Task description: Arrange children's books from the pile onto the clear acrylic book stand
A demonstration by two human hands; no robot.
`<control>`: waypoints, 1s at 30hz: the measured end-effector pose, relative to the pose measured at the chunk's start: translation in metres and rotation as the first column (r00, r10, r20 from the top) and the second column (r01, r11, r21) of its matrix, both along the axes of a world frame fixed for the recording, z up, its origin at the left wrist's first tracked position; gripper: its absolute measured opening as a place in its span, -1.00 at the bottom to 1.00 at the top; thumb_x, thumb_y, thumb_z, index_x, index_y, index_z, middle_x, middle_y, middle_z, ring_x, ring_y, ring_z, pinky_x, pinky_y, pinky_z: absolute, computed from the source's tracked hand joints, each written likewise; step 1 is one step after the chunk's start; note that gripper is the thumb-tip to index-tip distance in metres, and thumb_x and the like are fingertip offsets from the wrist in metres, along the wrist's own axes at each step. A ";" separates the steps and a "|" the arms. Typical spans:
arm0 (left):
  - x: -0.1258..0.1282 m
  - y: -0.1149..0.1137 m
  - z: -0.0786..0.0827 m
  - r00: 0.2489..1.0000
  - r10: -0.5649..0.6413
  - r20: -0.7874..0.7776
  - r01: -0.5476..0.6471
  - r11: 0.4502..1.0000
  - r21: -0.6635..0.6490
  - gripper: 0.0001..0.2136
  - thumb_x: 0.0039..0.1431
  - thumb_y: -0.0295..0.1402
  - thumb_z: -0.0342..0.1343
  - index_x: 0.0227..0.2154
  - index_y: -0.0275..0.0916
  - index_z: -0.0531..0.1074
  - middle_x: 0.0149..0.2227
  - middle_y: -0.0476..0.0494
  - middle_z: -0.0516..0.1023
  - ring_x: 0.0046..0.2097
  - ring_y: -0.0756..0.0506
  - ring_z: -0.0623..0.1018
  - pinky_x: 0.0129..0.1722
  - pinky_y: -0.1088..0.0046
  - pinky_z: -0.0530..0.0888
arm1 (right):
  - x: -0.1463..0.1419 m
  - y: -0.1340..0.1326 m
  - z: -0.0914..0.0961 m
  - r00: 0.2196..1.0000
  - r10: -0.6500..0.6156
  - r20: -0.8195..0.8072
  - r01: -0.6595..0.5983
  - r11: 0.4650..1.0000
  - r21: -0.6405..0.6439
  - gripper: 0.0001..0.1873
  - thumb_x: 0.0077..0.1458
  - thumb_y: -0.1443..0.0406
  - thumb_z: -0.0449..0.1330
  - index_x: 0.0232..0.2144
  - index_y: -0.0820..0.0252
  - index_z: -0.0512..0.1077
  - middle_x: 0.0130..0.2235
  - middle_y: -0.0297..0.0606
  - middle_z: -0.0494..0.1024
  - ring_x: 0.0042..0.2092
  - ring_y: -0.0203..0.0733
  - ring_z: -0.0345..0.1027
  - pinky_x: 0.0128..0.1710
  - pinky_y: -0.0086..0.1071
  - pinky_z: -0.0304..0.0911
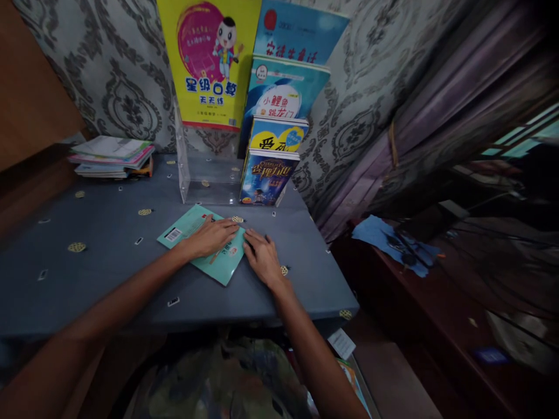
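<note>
Head view. A teal booklet lies flat on the grey-covered table, near its front edge and turned at a slant, with a white barcode label showing at its far left corner. The left hand rests palm down on the middle of the booklet, fingers stretched out and spread; it presses flat and clasps nothing. The right hand lies palm down on the table just beside the booklet's right edge, its fingertips touching that edge, likewise flat with nothing held. Behind the hands stands a clear plastic rack, whose right side bears books in rising steps: a dark blue book in front, a yellow-and-blue book behind it, then a pale blue book, and a blue book at the rear. A large yellow book with a cartoon figure leans upright against the patterned wall, behind the rack's left side. A stack of thin books lies at the table's far left corner, well apart from the hands. To the right of the table hangs a purplish curtain, and a blue cloth lies on a dark wooden surface below it.
</note>
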State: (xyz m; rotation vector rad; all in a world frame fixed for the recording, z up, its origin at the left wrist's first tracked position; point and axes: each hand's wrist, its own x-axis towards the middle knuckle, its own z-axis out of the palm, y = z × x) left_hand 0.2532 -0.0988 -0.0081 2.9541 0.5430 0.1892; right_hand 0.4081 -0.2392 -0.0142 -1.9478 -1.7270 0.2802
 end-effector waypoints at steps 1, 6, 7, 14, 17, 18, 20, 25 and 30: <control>0.001 0.000 0.000 1.000 -0.018 -0.006 0.018 1.000 -0.011 -0.59 0.46 -0.24 -0.25 0.23 -0.08 0.32 0.30 -0.21 0.36 0.32 -0.22 0.30 0.29 -0.02 0.06 | 0.000 0.000 0.000 1.000 -0.018 0.001 0.018 1.000 0.007 -0.59 0.33 0.29 -0.01 0.14 0.14 0.44 0.26 -0.07 0.41 0.33 -0.06 0.20 0.33 0.08 -0.08; 0.002 0.000 0.002 0.997 -0.069 -0.022 0.067 0.996 -0.052 -0.59 0.45 -0.29 -0.22 0.25 -0.07 0.29 0.33 -0.21 0.31 0.33 -0.20 0.30 0.30 0.01 0.04 | 0.001 -0.003 -0.001 0.997 -0.071 0.005 0.071 0.997 0.013 -0.59 0.32 0.31 -0.03 0.11 0.11 0.46 0.23 -0.11 0.45 0.27 -0.06 0.29 0.32 0.07 -0.03; 0.003 0.000 0.003 0.997 -0.072 -0.028 0.070 0.996 -0.056 -0.60 0.45 -0.29 -0.22 0.25 -0.08 0.30 0.33 -0.21 0.31 0.32 -0.20 0.30 0.29 0.02 0.05 | 0.001 -0.003 -0.001 0.997 -0.071 0.007 0.071 0.997 0.011 -0.59 0.32 0.31 -0.02 0.11 0.12 0.46 0.23 -0.10 0.44 0.27 -0.06 0.29 0.32 0.06 -0.03; 0.011 -0.004 0.002 0.992 -0.123 -0.015 0.122 0.991 -0.062 -0.59 0.47 -0.24 -0.26 0.25 -0.06 0.30 0.31 -0.17 0.36 0.34 -0.15 0.28 0.32 0.06 0.00 | 0.003 -0.005 -0.001 0.996 -0.087 0.001 0.087 0.996 0.017 -0.58 0.31 0.34 -0.03 0.10 0.12 0.48 0.21 -0.11 0.47 0.24 -0.05 0.32 0.31 0.01 0.00; 0.013 -0.003 0.002 0.991 -0.133 -0.013 0.132 0.990 -0.058 -0.59 0.47 -0.24 -0.25 0.25 -0.06 0.31 0.30 -0.17 0.36 0.34 -0.14 0.28 0.32 0.09 0.02 | 0.003 -0.006 -0.002 0.996 -0.085 0.001 0.085 0.996 0.021 -0.57 0.30 0.34 -0.04 0.11 0.13 0.48 0.22 -0.10 0.46 0.24 -0.05 0.32 0.32 0.01 0.00; 0.013 -0.003 0.002 0.990 -0.140 -0.014 0.139 0.989 -0.057 -0.59 0.47 -0.24 -0.24 0.25 -0.07 0.31 0.30 -0.17 0.36 0.34 -0.14 0.28 0.32 0.10 0.01 | 0.003 -0.006 -0.002 0.996 -0.086 0.000 0.086 0.996 0.020 -0.57 0.30 0.34 -0.04 0.11 0.14 0.48 0.22 -0.10 0.46 0.25 -0.05 0.32 0.32 0.01 -0.01; 0.013 -0.003 0.002 0.988 -0.155 -0.015 0.154 0.986 -0.058 -0.59 0.47 -0.25 -0.24 0.26 -0.07 0.30 0.32 -0.16 0.34 0.36 -0.14 0.25 0.33 0.10 -0.01 | 0.003 -0.006 -0.001 0.996 -0.091 0.000 0.091 0.996 0.018 -0.57 0.30 0.34 -0.03 0.10 0.14 0.48 0.22 -0.10 0.46 0.25 -0.06 0.31 0.32 0.01 -0.01; 0.011 -0.002 0.000 0.986 -0.164 -0.019 0.162 0.983 -0.081 -0.57 0.48 -0.25 -0.27 0.29 -0.08 0.25 0.34 -0.16 0.29 0.38 -0.14 0.22 0.34 0.05 -0.05 | 0.000 -0.010 -0.002 0.997 -0.078 0.019 0.077 0.996 0.040 -0.57 0.30 0.34 -0.02 0.13 0.17 0.44 0.23 -0.06 0.44 0.26 -0.05 0.30 0.32 0.04 -0.01; 0.008 -0.002 -0.005 0.983 -0.182 0.037 0.185 0.978 -0.096 -0.57 0.48 -0.25 -0.27 0.29 -0.09 0.27 0.34 -0.17 0.30 0.38 -0.14 0.21 0.33 0.07 -0.08 | -0.004 -0.021 -0.005 0.999 -0.035 0.023 0.033 0.995 0.094 -0.60 0.31 0.34 0.00 0.11 0.17 0.45 0.21 -0.02 0.46 0.25 -0.04 0.32 0.30 0.09 0.02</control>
